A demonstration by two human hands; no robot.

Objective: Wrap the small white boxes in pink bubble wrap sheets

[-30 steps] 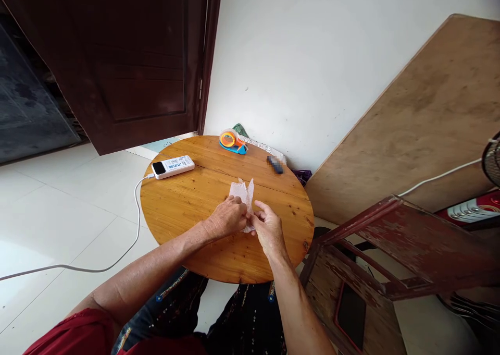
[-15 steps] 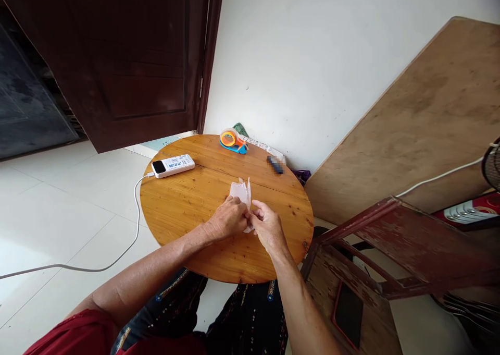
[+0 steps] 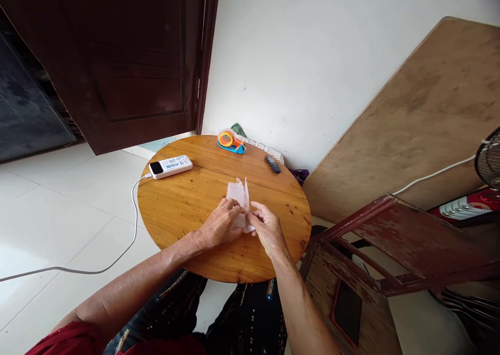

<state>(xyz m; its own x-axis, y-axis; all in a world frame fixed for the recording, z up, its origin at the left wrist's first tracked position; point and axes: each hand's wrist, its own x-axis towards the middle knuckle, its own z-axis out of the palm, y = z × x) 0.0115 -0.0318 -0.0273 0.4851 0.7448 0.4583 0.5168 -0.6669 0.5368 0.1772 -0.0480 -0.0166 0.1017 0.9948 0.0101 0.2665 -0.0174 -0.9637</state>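
A small piece of whitish, translucent bubble wrap (image 3: 236, 191) lies on the round wooden table (image 3: 175, 209), its right edge standing up in a thin fold. My left hand (image 3: 223, 223) rests over the lower left of the wrap, fingers bent and spread a little on it. On the other side, my right hand (image 3: 267, 229) pinches the wrap's right edge between thumb and fingers. Whether anything lies inside the wrap cannot be seen.
An orange and blue tape dispenser (image 3: 231, 140) and a blurred dark object (image 3: 272, 164) sit at the table's back. A white device (image 3: 171, 166) with a cable is at left. A chair (image 3: 351, 271) holding a phone (image 3: 347, 312) stands at right.
My left hand has shifted slightly left, away from the right hand, and its fingers have loosened from the wrap's fold. The right hand keeps its pinch. The view has turned slightly.
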